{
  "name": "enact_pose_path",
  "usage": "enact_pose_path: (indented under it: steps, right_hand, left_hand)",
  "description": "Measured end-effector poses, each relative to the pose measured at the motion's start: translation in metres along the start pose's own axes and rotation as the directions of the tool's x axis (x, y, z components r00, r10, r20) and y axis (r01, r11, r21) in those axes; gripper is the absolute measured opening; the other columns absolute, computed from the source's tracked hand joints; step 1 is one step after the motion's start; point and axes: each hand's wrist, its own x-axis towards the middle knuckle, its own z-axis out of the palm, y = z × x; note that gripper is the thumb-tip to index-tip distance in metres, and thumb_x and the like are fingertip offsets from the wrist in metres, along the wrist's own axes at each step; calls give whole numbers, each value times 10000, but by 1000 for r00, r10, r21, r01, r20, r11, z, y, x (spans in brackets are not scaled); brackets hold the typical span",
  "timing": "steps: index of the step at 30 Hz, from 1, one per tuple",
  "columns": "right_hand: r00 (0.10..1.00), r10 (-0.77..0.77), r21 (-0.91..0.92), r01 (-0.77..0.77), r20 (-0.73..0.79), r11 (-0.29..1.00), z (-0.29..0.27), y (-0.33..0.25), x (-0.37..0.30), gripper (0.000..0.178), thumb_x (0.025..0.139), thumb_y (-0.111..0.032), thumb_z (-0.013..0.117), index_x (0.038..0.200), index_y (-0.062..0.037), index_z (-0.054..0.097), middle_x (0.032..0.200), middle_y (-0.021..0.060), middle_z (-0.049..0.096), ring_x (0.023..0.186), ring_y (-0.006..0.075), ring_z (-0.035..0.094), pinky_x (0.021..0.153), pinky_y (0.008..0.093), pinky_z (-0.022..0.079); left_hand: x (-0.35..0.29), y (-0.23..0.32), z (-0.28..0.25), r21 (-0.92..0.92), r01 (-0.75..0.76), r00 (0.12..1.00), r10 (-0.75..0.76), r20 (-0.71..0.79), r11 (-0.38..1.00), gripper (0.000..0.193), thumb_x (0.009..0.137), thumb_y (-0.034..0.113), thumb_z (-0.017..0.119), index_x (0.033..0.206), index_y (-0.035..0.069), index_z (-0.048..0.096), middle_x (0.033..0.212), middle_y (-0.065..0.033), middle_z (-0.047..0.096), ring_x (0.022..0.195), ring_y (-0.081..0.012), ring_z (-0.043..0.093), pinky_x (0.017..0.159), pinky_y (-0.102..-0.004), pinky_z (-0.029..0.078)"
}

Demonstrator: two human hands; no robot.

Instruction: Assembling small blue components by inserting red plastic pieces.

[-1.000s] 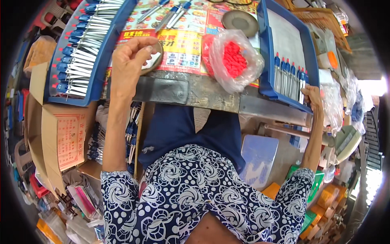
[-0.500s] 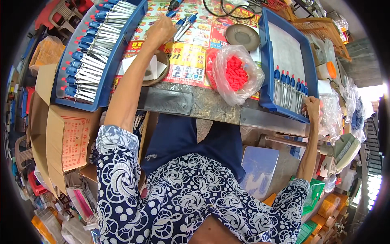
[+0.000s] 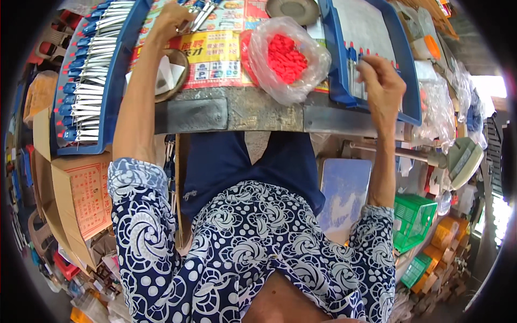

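Note:
My left hand (image 3: 171,20) is at the far left of the table, its fingers closed beside a small bunch of blue-and-silver pens (image 3: 203,15); what they hold is hidden. Over the near end of the right blue tray (image 3: 338,89) hovers my right hand (image 3: 382,83), fingers loosely curled and apart, nothing visible in them. It partly covers a row of upright-pointing pens (image 3: 352,67) with red tips. Between my hands sits a clear plastic bag (image 3: 318,59) of small red pieces (image 3: 283,56).
A second blue tray (image 3: 116,91) at the left holds many red-tipped pens (image 3: 89,81). A round dish (image 3: 182,59) with white paper lies near it, and a grey round dish (image 3: 301,9) stands at the back. An open cardboard box (image 3: 86,194) is below left.
My right hand has left the tray's right edge and moved left over its pens. My left hand stays near the loose pens. The whole view has shifted, with the table sitting higher.

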Motion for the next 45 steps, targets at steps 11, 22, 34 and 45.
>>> enact_pose_path:
  steps: [11,22,34,45]
  right_hand:
    - [904,-332,-330,411,270,850,92,-5,-2,201,746,-31,538,942,14,541,863,212,565,748,380,563,612,403,472]
    - [903,-155,-670,404,401,623,117,6,6,169,736,11,450,902,31,468,920,241,532,731,400,583,635,441,484]
    - [915,-147,-633,369,375,681,120,-2,0,139,719,4,497,852,19,463,895,239,514,706,414,581,606,476,480]
    - [928,-224,-536,356,297,765,115,1,-5,126,804,-77,492,884,6,442,842,249,549,712,413,573,597,462,476]
  left_hand:
    - [-11,9,-2,127,123,956,-83,-282,984,148,733,105,583,851,15,589,709,-51,602,640,-122,561,550,-242,414]
    - [-103,84,14,-493,35,993,-87,-84,869,117,737,68,586,831,10,545,686,-83,580,614,-199,575,541,-291,467]
    - [-206,129,-15,-55,134,990,-136,-36,989,127,754,89,548,862,26,524,712,-75,572,623,-131,525,548,-269,403]
    - [-216,122,6,995,-9,995,103,-1,97,272,762,14,457,996,89,574,782,-163,617,744,-311,608,628,-417,474]
